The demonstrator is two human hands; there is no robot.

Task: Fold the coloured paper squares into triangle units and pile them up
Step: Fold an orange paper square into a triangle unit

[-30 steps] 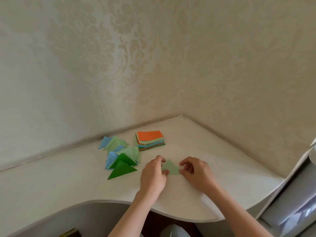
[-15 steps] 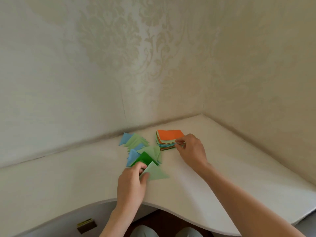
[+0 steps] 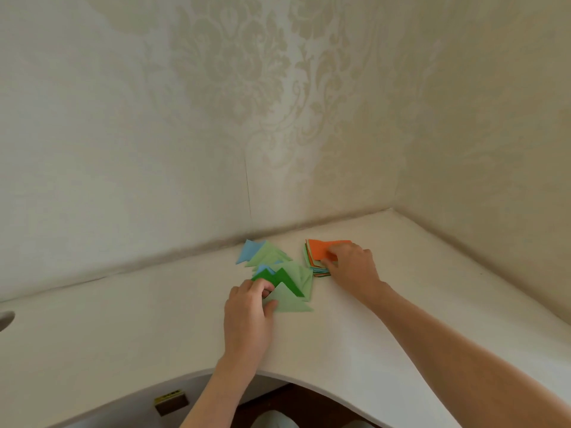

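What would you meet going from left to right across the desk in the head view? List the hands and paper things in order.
left hand → pale green triangle it holds → stack of paper squares → right hand

Home, prob. a bedroom/study corner: damask wallpaper on both walls, curved white desk fitted in.

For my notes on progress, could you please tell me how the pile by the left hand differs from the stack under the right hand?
The pile of triangles is folded and loosely fanned out; the stack of squares is unfolded and fairly neat. The pile shows only greens and blues; the stack has orange on top. Both lie on the white table, each touched by a hand.
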